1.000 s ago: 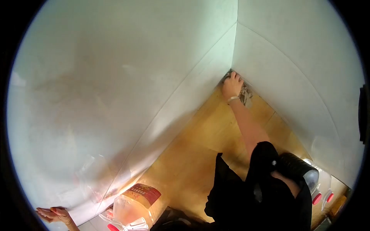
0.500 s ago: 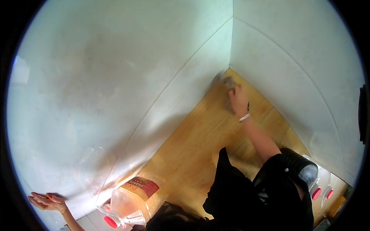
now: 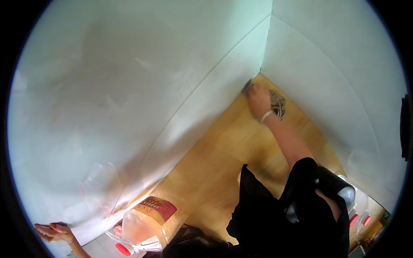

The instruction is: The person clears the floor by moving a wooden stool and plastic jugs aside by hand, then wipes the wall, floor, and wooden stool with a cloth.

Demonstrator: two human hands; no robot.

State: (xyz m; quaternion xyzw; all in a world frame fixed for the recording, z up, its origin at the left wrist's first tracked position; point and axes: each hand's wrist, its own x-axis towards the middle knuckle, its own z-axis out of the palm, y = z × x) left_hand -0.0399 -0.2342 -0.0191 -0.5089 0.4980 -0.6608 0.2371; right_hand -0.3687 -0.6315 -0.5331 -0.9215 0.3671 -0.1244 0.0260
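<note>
My right hand point(image 3: 259, 101) is closed on a grey-brown rag point(image 3: 278, 105), pressed to the wooden floor close to the corner. The rag shows on both sides of the hand, its left end touching the foot of the left wall. Motion blurs the fingers, and the rag's middle is hidden under them. A pale band circles the wrist. At the lower left, my left hand point(image 3: 56, 233) lies against the white wall point(image 3: 94, 124), fingers stretched out, with nothing in it.
A large clear plastic jug point(image 3: 150, 221) with a red cap and red label stands at the lower left. By the right wall point(image 3: 327, 73), a dark bottle point(image 3: 337, 185) and clear red-capped jugs point(image 3: 360, 215) stand beside my dark clothing point(image 3: 266, 215). Wooden floor point(image 3: 215, 146) runs into the corner.
My right hand has moved left towards the left wall with the rag, which now shows on its right side too. The view has shifted slightly. My left hand stays at the wall.
</note>
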